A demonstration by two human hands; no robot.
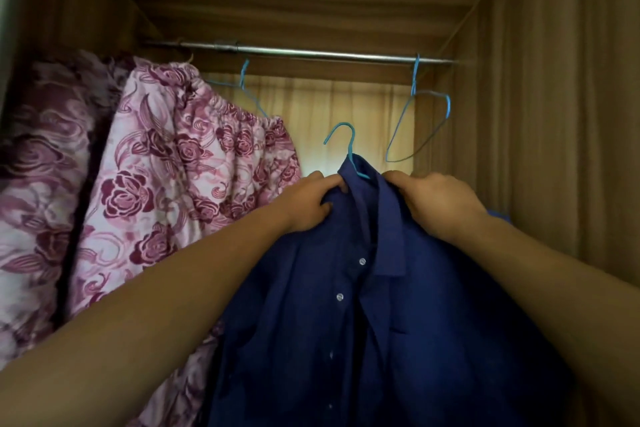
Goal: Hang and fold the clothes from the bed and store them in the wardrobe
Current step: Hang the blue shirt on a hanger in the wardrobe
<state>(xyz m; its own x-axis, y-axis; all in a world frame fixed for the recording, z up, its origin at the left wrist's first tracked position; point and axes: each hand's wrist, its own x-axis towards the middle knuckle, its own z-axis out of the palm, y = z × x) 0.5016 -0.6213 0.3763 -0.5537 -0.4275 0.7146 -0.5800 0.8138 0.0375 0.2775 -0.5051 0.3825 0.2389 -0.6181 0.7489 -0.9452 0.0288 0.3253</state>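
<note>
A dark blue button-up shirt (pixel 349 305) sits on a blue wire hanger (pixel 348 142), whose hook pokes up from the collar, well below the metal wardrobe rail (pixel 311 53). My left hand (pixel 311 204) grips the shirt's left shoulder by the collar. My right hand (pixel 433 201) grips the right shoulder. Both hold the shirt up inside the open wardrobe; the hook is free of the rail.
A pink rose-patterned garment (pixel 180 191) hangs on a blue hanger at the left, with a darker floral fabric (pixel 38 163) further left. An empty blue wire hanger (pixel 420 114) hangs on the rail at the right. The wardrobe's wooden side wall (pixel 554 114) is close on the right.
</note>
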